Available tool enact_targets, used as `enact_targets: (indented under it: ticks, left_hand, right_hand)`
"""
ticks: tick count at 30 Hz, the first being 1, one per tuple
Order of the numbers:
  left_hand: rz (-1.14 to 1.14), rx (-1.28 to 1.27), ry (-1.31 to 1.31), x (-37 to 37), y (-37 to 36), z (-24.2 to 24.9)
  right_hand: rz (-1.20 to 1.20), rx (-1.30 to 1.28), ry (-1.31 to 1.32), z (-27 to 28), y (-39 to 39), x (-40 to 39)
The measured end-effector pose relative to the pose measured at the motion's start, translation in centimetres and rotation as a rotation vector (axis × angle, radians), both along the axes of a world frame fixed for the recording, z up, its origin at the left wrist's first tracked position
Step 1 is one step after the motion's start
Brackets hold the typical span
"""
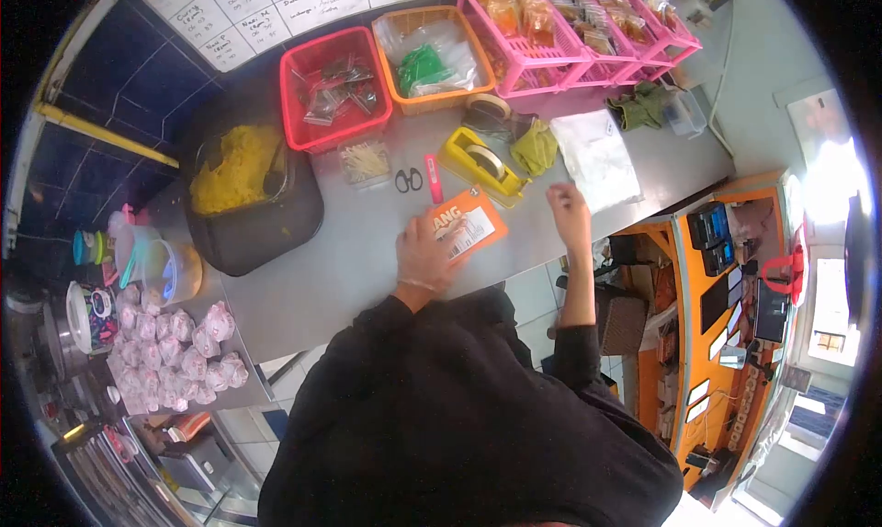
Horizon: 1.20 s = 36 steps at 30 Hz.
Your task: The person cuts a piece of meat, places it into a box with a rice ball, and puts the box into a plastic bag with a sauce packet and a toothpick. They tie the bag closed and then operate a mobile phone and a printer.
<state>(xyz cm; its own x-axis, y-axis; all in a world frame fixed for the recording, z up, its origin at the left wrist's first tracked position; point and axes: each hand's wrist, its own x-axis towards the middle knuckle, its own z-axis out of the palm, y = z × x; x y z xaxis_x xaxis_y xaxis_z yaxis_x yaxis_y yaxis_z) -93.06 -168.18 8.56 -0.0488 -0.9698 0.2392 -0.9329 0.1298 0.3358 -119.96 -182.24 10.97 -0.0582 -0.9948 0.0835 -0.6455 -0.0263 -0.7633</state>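
Observation:
My left hand [427, 254] lies over the left side of an orange printed card or packet [482, 219] with a white label, its fingers stretched out on top. Over the table's front edge, beside a white plastic bag stack [597, 159], is my right hand [571, 216]. Its fingers are curled together; whatever is between them is too small to make out. A yellow tape dispenser [478, 166] stands between and beyond the hands. Behind the orange card lie a pink marker [434, 178] and black-handled scissors [409, 181].
Along the back stand a red basket [294, 95] of small packets, an orange basket [393, 77] with plastic bags, and pink racks [551, 68]. A black tray [303, 219] with yellow food is at left, near many wrapped bundles [175, 352]. A green cloth [535, 148] lies beside the dispenser.

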Motion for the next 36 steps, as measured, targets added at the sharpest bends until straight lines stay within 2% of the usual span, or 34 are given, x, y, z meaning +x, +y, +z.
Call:
enact_targets:
  ticks: [1,3,4,6,9,12,18,22,25,28,31,33,34,36]
  left_hand:
    - [-0.009,-0.005,0.001,0.0,0.0,-0.1]
    - [-0.013,0.051,0.004,0.0,-0.1,-0.2]
    - [-0.017,0.043,0.005,-0.1,-0.1,-0.2]
    - [-0.005,0.059,-0.012,-0.1,0.0,-0.2]
    - [-0.014,-0.005,0.003,0.1,0.0,-0.3]
    - [-0.016,0.029,0.003,0.2,0.1,0.0]
    - [-0.022,0.048,0.035,0.3,0.0,0.0]
    - [-0.018,0.035,0.012,0.3,-0.1,-0.3]
    - [-0.007,0.083,0.027,0.1,-0.1,-0.1]
    - [-0.012,0.09,0.035,0.1,-0.2,-0.1]
    - [-0.003,0.067,-0.005,0.1,-0.1,0.2]
    - [-0.007,0.065,-0.009,0.1,-0.1,0.3]
    - [-0.005,0.064,-0.008,0.1,-0.1,0.2]
    - [-0.003,0.026,-0.027,0.1,0.0,-0.2]
  right_hand:
    - [-0.009,-0.005,0.001,-0.5,-1.7,0.4]
    - [0.185,0.035,-0.129,-1.8,-4.4,0.9]
    - [0.181,0.028,-0.127,-1.2,-4.5,1.5]
    - [0.228,0.371,-0.174,0.0,-5.2,3.1]
    - [0.399,0.445,-0.063,-1.2,-6.9,3.2]
    - [0.44,0.535,-0.034,-1.5,-7.4,3.2]
    - [0.471,0.418,-0.13,-2.5,-7.7,2.1]
    - [0.428,0.415,-0.091,0.4,-5.3,0.5]
    - [0.331,0.338,-0.186,2.1,-3.4,-0.2]
    - [0.383,0.295,-0.054,1.5,-3.1,-1.3]
    - [0.39,0.379,0.059,0.2,-3.1,-1.4]
    - [0.38,0.214,0.063,-3.1,-3.5,-1.9]
    - [0.381,0.214,0.064,-3.7,-4.0,-1.9]
    - [0.536,0.1,0.396,-5.0,-5.0,-2.0]
